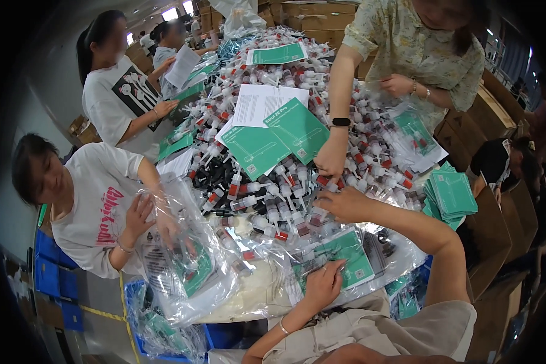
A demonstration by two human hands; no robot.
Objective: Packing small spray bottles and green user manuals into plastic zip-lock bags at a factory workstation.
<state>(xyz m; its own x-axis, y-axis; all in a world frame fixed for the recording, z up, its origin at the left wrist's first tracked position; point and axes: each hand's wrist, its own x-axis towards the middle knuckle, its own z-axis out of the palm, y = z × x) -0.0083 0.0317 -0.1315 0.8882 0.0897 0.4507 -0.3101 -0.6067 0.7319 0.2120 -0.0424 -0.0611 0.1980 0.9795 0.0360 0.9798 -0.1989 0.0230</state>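
Left hand [323, 285] presses flat, fingers spread, on a crinkly clear bag [370, 255] holding a green card; right hand [344, 203] pinches small plastic vials [273, 209].

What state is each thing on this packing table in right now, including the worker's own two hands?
Left hand: flat, pressing on a clear bag.
Clear bag: lying flat, green card inside.
Right hand: reaching into the pile; grip cannot be told.
Pile of small pump bottles: loose, heaped, lying every way.
Green cards: stacked at the table edge.
White leaflet: lying on the pile.
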